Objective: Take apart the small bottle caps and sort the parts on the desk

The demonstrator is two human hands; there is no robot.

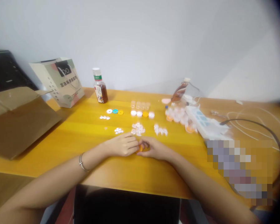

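Observation:
My left hand and my right hand meet low over the table, fingers closed round a small orange plastic piece. Fingers cover most of it, so its exact kind is unclear. Just beyond them lies a cluster of small white parts, with another group of white pieces to its right and small white discs to its left. Farther back is a row of white caps with one orange cap among them. Clear cups stand behind that row.
White, blue and yellow rings lie left of centre. Behind them stands a drink bottle; another bottle leans at the right. A bag of bottle-like pieces, cables, a carton and a paper bag flank the workspace.

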